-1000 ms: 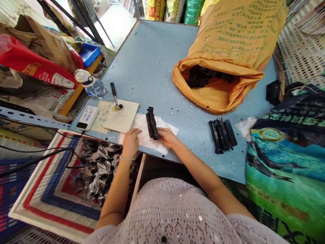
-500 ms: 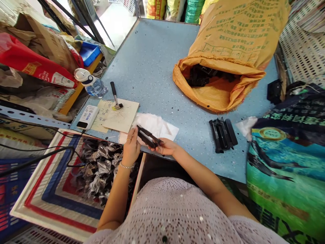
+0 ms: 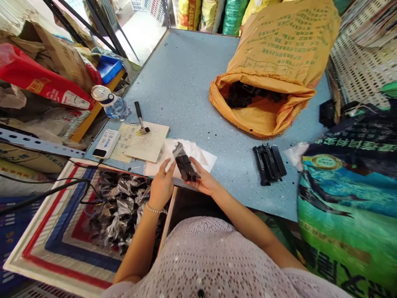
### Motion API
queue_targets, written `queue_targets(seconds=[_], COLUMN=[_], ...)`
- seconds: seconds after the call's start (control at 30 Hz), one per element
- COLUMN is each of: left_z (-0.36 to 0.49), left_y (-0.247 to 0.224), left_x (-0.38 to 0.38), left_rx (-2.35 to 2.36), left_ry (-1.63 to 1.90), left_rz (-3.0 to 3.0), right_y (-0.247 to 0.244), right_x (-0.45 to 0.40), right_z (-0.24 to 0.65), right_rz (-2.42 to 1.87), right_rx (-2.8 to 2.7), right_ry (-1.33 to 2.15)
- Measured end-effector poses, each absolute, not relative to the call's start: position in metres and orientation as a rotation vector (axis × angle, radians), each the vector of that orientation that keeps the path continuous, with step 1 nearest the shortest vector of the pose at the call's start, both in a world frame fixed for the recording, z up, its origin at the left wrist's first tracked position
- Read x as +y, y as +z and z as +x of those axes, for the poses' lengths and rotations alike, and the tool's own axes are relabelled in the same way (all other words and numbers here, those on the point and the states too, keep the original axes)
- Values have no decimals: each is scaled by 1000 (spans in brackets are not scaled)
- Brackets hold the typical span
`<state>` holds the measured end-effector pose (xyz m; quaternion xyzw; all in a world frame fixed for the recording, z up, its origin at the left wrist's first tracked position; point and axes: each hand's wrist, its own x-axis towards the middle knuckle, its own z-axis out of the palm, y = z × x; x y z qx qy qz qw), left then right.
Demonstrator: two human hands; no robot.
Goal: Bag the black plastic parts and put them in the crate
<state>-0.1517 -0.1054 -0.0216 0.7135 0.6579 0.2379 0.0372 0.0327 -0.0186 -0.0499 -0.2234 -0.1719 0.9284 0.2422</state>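
My right hand (image 3: 204,180) holds a long black plastic part (image 3: 185,164) by its near end, above the table's front edge. The far end of the part has a greyish shine, and I cannot tell whether film covers it. Just left of the part is my left hand (image 3: 163,182), its fingers stretched out and apart, the tips close to the part's side. Whether they touch it is unclear. Beneath lies a pile of thin white sheets or bags (image 3: 203,155). Several similar black parts (image 3: 269,163) lie side by side to the right.
An orange woven sack (image 3: 263,120) lies open on the blue table (image 3: 186,82), black parts inside. A hammer (image 3: 139,114) rests on a board (image 3: 155,145) near a white device (image 3: 107,142) and bottle (image 3: 113,103). A basket (image 3: 40,244) of film-wrapped pieces stands below left.
The black part has turned in my right hand and now points more away from me. My left hand has let go of its far end and spread its fingers. The view has shifted slightly.
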Motion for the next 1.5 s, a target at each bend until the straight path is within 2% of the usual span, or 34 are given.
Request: queue_targets(seconds=[0.13,0.27,0.43,0.57,0.77,0.87,0.93,0.97,1.03,1.13,1.2,1.27,1.33,1.43,1.5], left_z=[-155,-147,-130,-119,-108,-131,-166,-188,-237,-303,-332,-347,-347,-314,-270], left_y=[-20,-17,-13,-13,-2,30,51,57,52,6,-34,-65,-75,-58,-38], left_x=[-99,-87,-84,-94,-96,-114,-137,-150,-170,-178,-170,-161,-154,-141,-125], left_rx=[2268,2357,1793,1398,1383,1535,1605,1625,1679,1889,2079,2261,2346,2226,2099], left_ry=[567,653,880,963,943,906,759,644,412,238,132,19,-46,17,218], left_rz=[2027,1919,2291,2360,2252,2066,1877,1786,1617,1350,1222,1154,1146,1174,1230], right_y=[-44,-44,-44,-41,-29,-8,7,12,18,15,8,0,-7,-16,-23], right_x=[-23,-24,-18,-12,-33,-40,-32,-25,-7,15,20,18,11,3,4], right_z=[36,41,52,61,57,70,94,111,152,210,234,244,247,248,246], right_rz=[-617,-649,-676,-786,-1035,-773,-706,-798,-1202,-1940,-2279,-2411,-2401,-2342,-2289], right_rx=[-535,-554,-531,-518,-1162,-1361,-1501,-1587,-1729,-1839,-1919,-2026,-2123,-2173,-2125], right_ry=[2541,2525,2531,2341,1917,2117,2139,2018,1515,646,289,138,122,252,394])
